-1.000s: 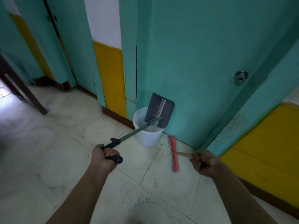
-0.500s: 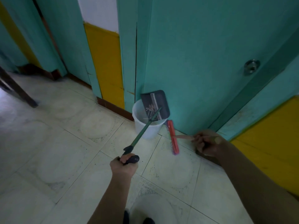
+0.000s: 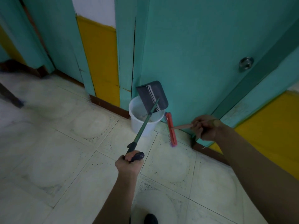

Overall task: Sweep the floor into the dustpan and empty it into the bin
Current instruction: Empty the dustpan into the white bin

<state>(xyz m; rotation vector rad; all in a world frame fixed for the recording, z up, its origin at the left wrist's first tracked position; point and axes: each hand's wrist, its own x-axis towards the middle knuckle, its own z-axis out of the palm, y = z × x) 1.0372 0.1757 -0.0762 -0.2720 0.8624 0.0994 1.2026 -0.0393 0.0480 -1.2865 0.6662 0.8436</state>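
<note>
My left hand [image 3: 129, 162] grips the dark end of a long green handle that runs up to a grey dustpan [image 3: 150, 94]. The pan is tipped up over the far rim of a white bin [image 3: 142, 125] standing against a teal door; pale debris lies in the bin's bottom. My right hand [image 3: 205, 126] holds the wooden handle of a red broom. The broom's red head [image 3: 171, 129] hangs just right of the bin, bristles facing left, close to the floor.
The teal door [image 3: 202, 54] with a metal knob [image 3: 246, 63] stands right behind the bin. Yellow and teal walls [image 3: 98, 62] with a brown skirting run along the back. The pale tiled floor [image 3: 64, 151] spreads left and toward me. My dark shoe [image 3: 150, 219] shows at the bottom edge.
The dustpan has tilted steeper over the bin and the debris seen in it half a second ago is gone. The view shifted slightly; both hands keep their grips.
</note>
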